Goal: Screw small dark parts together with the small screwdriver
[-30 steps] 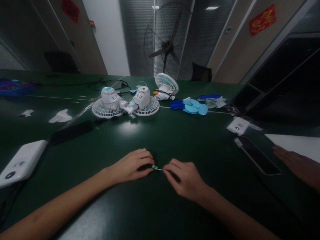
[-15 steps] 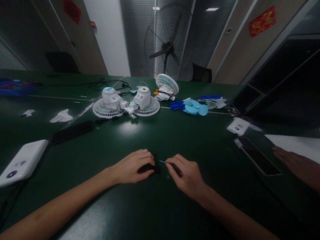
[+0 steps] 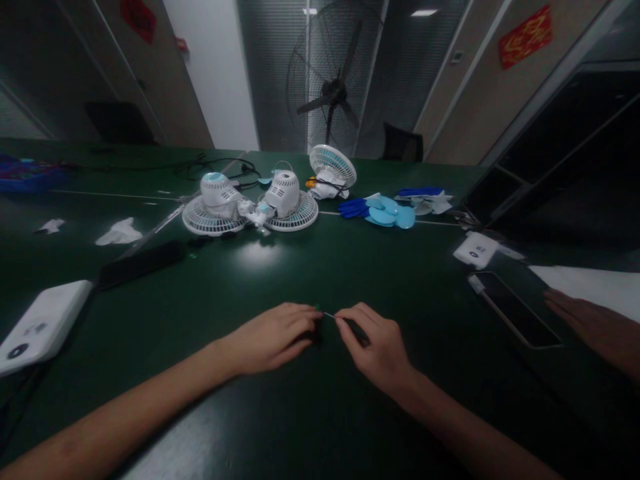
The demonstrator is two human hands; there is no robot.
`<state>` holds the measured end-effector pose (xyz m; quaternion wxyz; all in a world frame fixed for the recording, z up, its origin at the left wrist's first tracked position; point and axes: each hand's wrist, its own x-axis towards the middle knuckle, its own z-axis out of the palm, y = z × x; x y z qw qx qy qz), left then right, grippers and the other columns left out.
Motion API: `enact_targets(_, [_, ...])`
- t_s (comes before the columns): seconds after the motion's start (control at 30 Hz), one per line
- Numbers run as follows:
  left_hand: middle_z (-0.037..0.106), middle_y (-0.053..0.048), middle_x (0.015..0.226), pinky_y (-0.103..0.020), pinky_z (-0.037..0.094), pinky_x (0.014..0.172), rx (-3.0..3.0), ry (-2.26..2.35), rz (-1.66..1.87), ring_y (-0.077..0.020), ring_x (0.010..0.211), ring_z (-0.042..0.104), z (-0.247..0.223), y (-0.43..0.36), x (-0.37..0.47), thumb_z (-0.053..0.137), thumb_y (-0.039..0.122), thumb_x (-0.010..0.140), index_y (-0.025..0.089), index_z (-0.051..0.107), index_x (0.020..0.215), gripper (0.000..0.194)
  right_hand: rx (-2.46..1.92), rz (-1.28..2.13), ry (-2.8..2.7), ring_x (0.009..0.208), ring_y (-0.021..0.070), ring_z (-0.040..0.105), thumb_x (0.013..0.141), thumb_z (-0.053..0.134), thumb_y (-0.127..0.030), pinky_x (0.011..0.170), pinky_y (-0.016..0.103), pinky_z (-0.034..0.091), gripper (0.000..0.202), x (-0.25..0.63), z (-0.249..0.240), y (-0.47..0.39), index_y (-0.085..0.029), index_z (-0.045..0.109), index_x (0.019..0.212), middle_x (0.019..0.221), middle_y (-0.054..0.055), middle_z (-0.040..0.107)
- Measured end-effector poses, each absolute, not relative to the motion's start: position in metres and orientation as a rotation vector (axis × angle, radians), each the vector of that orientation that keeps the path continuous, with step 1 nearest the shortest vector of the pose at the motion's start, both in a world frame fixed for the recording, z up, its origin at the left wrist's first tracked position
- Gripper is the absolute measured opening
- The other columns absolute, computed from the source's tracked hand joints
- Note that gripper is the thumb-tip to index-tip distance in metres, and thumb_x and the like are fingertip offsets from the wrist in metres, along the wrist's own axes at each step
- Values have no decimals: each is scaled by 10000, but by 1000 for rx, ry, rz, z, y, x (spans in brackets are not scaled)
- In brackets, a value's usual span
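Observation:
My right hand [image 3: 377, 337] is closed in a pinch on a thin metal rod [image 3: 329, 315], whose tip points left toward my left hand. The fingers of my left hand [image 3: 285, 333] are bent together over something dark and small, too dim to name, just above the green table [image 3: 310, 413]. A speck of green shows by its fingertips. The two hands are a short way apart. Beyond them lie two white fan heads [image 3: 215, 217] [image 3: 295, 213], face down, with a third fan head [image 3: 333, 170] tilted behind.
Light blue fan blades [image 3: 390, 212] and blue gloves [image 3: 353, 208] lie beyond my right hand. A phone [image 3: 515, 310] is at the right, near another person's hand [image 3: 590, 327]. White devices [image 3: 45, 327] [image 3: 475, 250] and a long black object [image 3: 143, 263] lie around.
The fingers of my left hand have drawn closer together and shifted slightly right. My right hand and the rod have moved slightly. The view has shifted a little.

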<state>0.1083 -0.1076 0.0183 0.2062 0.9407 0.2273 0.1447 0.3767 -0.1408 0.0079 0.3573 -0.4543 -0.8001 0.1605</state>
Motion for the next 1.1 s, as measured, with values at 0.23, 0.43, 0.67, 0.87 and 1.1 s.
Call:
enact_targets(0.23, [650, -123, 1419, -514, 490, 1145, 2528, 1284, 541, -297, 1333, 602, 6, -37, 31, 451, 435, 1104, 223, 626, 1294, 334, -1165, 540, -2073, 736, 145, 649, 1093, 518, -251, 606, 258, 510, 205, 379, 9, -141, -199, 716, 1108, 964, 47, 692])
enact_targets(0.43, [673, -157, 1342, -522, 505, 1099, 2460, 1576, 590, -345, 1285, 609, 2, -14, -13, 461, 515, 1067, 194, 649, 1291, 434, -1140, 563, -2082, 727, 144, 652, 1099, 496, -254, 591, 253, 528, 232, 379, 11, -141, -181, 715, 1112, 970, 60, 695])
enact_targets(0.67, [686, -165, 1331, -537, 476, 1117, 2428, 1655, 670, -354, 1259, 615, -1, -9, -23, 453, 362, 1020, 184, 677, 1325, 418, -1143, 532, -2096, 723, 149, 659, 1100, 487, -261, 588, 257, 534, 238, 379, 12, -142, -191, 715, 1100, 961, 58, 701])
enact_targets(0.87, [696, -157, 1365, -562, 470, 1110, 2452, 1624, 770, -367, 1274, 596, -7, 0, -34, 435, 300, 1005, 194, 732, 1272, 414, -1137, 538, -2103, 722, 143, 654, 1103, 493, -263, 592, 252, 534, 231, 379, 10, -141, -190, 712, 1106, 971, 57, 703])
enact_targets(1.1, [708, -155, 1223, -483, 521, 1016, 2446, 1714, 725, -341, 1149, 649, -5, -2, -35, 412, 383, 1046, 204, 751, 1187, 409, -1131, 505, -2103, 746, 145, 660, 1090, 518, -248, 618, 255, 539, 204, 379, 9, -141, -187, 712, 1100, 978, 52, 701])
